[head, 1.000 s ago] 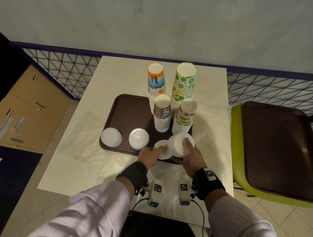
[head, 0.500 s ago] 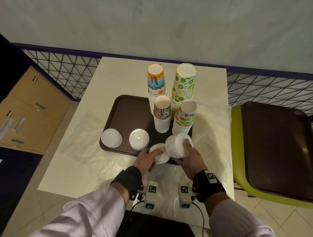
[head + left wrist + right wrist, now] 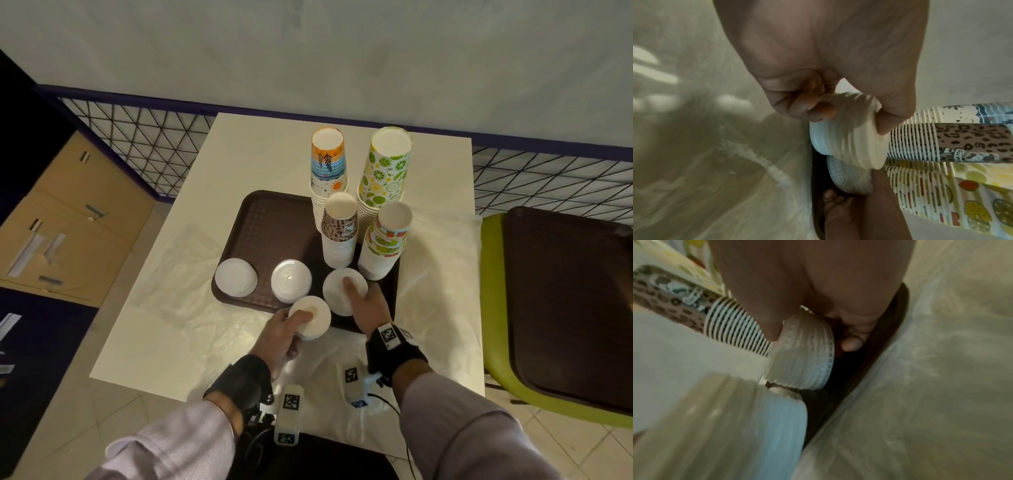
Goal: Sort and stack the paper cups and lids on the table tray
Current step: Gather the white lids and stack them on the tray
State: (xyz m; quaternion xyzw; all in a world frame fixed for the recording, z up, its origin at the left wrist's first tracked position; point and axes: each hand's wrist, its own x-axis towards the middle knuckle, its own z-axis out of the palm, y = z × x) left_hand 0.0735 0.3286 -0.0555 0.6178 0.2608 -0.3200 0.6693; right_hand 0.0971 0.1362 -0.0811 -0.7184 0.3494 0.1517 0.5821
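A brown tray [image 3: 274, 222] on the white table carries four upside-down cup stacks: orange-blue [image 3: 327, 164], lime [image 3: 387, 171], leopard [image 3: 339, 229] and fruit [image 3: 387, 240]. Two white lid stacks [image 3: 235, 277] [image 3: 291, 280] sit at the tray's front left. My left hand [image 3: 301, 323] [image 3: 853, 120] grips a near lid stack [image 3: 310, 322] [image 3: 855, 139] over the tray's front edge, thumb on top. My right hand [image 3: 356, 294] [image 3: 812, 339] holds a right lid stack [image 3: 344, 291] [image 3: 803, 356] flat on the tray in front of the cups.
Crumpled clear plastic [image 3: 438, 274] covers the table's front and right. To the right, a second brown tray [image 3: 575, 301] lies on a green chair [image 3: 493, 342]. Behind the table runs a mesh railing [image 3: 144, 137]. Cardboard boxes [image 3: 68, 219] stand to the left.
The right hand has turned its tilted lid stack flat and lowered it onto the tray. The left hand has drawn its lid stack back toward the tray's front edge.
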